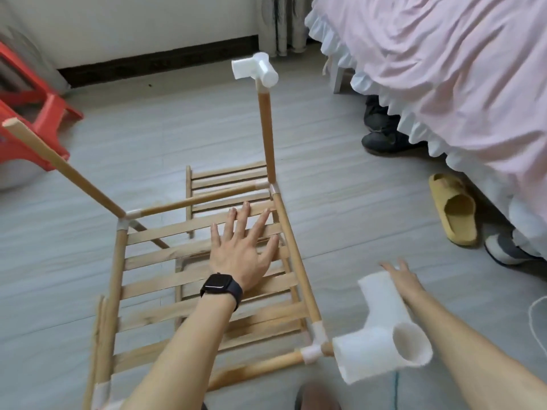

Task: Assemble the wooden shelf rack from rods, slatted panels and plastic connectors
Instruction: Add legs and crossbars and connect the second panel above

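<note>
The partly built rack stands on the floor in front of me. My left hand (245, 253), with a black watch on the wrist, presses flat with spread fingers on its slatted panel (165, 253). An upright rod (266, 137) at the far right corner carries a white plastic connector (256, 69). A bare rod (62, 167) leans out from the far left corner. Close to the camera a second white connector (381, 329) partly hides my right hand (399, 276), which is stretched out over the floor with straight fingers and holds nothing. Another slatted panel (228, 179) lies on the floor under the frame.
A bed with a pink frilled cover (444, 69) fills the right side. A yellow slipper (454, 208), dark shoes (381, 134) and a grey sneaker (506, 247) lie along its edge. A red plastic stool (32, 113) stands at the far left.
</note>
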{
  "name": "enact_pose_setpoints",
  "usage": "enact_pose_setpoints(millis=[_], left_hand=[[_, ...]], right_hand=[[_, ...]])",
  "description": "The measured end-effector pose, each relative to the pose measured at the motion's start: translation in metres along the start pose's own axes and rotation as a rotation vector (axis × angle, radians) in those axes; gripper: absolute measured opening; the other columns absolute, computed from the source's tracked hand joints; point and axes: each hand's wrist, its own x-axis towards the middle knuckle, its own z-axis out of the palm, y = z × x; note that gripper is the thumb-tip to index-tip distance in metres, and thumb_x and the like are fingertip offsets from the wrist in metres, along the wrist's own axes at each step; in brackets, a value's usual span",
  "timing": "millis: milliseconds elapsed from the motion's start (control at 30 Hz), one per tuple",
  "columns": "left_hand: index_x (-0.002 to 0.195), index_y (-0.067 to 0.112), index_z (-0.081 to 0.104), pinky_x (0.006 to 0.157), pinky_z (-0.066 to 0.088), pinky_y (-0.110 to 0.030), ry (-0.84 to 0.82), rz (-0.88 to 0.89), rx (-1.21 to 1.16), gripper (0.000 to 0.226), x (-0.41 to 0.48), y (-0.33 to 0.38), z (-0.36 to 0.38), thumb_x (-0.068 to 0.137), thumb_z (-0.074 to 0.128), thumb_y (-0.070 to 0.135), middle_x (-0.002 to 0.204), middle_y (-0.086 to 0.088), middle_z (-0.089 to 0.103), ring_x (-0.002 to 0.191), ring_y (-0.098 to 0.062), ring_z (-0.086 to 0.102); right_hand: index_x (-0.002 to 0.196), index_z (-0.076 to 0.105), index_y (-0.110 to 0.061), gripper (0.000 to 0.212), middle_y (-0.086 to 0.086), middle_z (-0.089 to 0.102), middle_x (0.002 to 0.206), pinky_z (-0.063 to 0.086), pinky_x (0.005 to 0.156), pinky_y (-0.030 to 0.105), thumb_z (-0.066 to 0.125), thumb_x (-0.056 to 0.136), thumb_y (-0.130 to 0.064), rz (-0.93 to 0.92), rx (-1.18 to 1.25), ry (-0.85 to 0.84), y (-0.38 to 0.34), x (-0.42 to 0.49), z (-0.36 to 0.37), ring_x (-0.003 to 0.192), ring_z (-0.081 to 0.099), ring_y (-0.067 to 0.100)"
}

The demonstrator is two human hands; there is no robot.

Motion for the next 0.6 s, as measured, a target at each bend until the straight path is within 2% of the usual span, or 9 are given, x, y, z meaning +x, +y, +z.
enact_pose_setpoints(millis=[67,167,233,333,400,467,533,600], left_hand=[[0.150,0.056,-0.013,0.120,-0.014,-0.053,0.010,-0.011,-0.001,0.061,0.003,-0.002,0.003,0.094,0.006,0.073,0.163,0.012,-0.022,0.151,-0.018,-0.021],[0.149,0.056,-0.015,0.120,-0.015,-0.052,0.007,-0.013,0.002,0.061,0.005,-0.004,0.006,0.094,0.006,0.073,0.162,0.012,-0.024,0.150,-0.017,-0.022],[0.149,0.057,-0.015,0.120,-0.014,-0.051,0.011,-0.014,0.002,0.061,0.007,-0.005,0.009,0.094,0.005,0.074,0.162,0.013,-0.023,0.150,-0.017,-0.022],[0.148,0.057,-0.015,0.119,-0.014,-0.051,0.007,-0.008,0.008,0.061,0.008,-0.005,0.010,0.093,0.005,0.074,0.163,0.012,-0.021,0.151,-0.017,-0.021],[0.149,0.056,-0.014,0.119,-0.015,-0.052,-0.017,-0.005,0.012,0.061,0.006,-0.005,0.008,0.094,0.005,0.073,0.163,0.012,-0.022,0.151,-0.018,-0.021],[0.150,0.055,-0.014,0.119,-0.015,-0.052,-0.053,-0.001,0.008,0.062,0.003,-0.005,0.006,0.094,0.005,0.072,0.163,0.011,-0.024,0.150,-0.018,-0.022],[0.151,0.054,-0.013,0.120,-0.013,-0.054,-0.089,0.002,-0.013,0.062,0.000,-0.005,0.001,0.095,0.007,0.072,0.163,0.010,-0.024,0.150,-0.019,-0.022],[0.153,0.050,-0.008,0.121,-0.008,-0.056,-0.118,0.010,-0.037,0.063,-0.005,-0.004,-0.007,0.097,0.011,0.069,0.164,0.008,-0.022,0.151,-0.020,-0.020]], right_hand=[[0.154,0.033,-0.025,0.054,0.010,0.000,0.166,0.028,0.117,0.041,0.047,0.101,-0.025,0.009,-0.045,-0.016,-0.004,0.017,0.008,0.147,0.023,0.037],[0.150,0.039,-0.013,0.055,0.013,0.012,0.162,0.034,0.114,0.036,0.048,0.096,-0.019,0.080,-0.081,0.008,-0.001,0.025,0.025,0.142,0.034,0.035],[0.147,0.043,-0.010,0.051,0.012,0.018,0.161,0.037,0.112,0.036,0.046,0.096,-0.015,0.127,-0.105,0.023,-0.004,0.016,0.030,0.141,0.036,0.033],[0.140,0.047,-0.003,0.041,0.016,0.038,0.152,0.039,0.108,0.037,0.043,0.101,-0.012,0.105,-0.090,0.028,-0.006,0.008,0.036,0.134,0.044,0.033],[0.122,0.063,-0.008,0.034,0.015,0.058,0.132,0.049,0.094,0.038,0.048,0.093,-0.017,0.119,-0.024,0.032,-0.004,0.009,0.037,0.117,0.058,0.032],[0.110,0.069,-0.014,0.029,0.011,0.068,0.118,0.051,0.084,0.033,0.052,0.088,-0.020,0.116,0.018,0.046,-0.004,0.008,0.034,0.106,0.065,0.031],[0.103,0.071,-0.022,0.019,0.012,0.069,0.115,0.047,0.079,0.031,0.056,0.092,-0.019,0.059,0.043,0.047,-0.009,-0.009,0.022,0.106,0.065,0.031],[0.111,0.070,-0.028,0.024,0.011,0.067,0.124,0.049,0.084,0.030,0.060,0.090,-0.021,0.036,0.029,0.045,-0.014,-0.030,0.008,0.112,0.063,0.030]])
